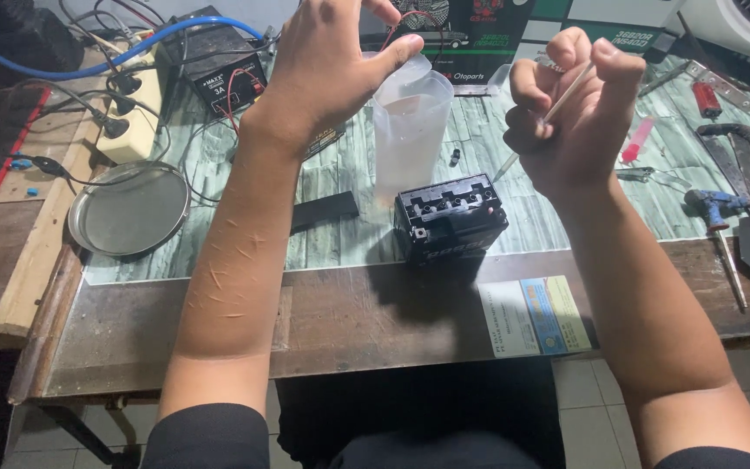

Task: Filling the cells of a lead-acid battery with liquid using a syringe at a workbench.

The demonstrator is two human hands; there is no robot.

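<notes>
On the cluttered counter (219, 304), our left hand (327, 61) clasps the translucent jug (410, 130); right hand (570, 104) pinches a pipette (531, 135). Liquid could spill onto the open black battery (449, 217).

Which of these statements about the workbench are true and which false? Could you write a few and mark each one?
1. The left hand grips the rim of the translucent plastic jug. True.
2. The right hand holds a red screwdriver. False: it holds a thin clear syringe.
3. The small black boxy battery stands on the bench in front of the jug. True.
4. The round metal tray lies right of the battery. False: it lies to its left.
5. The jug lies tipped over. False: it stands upright.
</notes>
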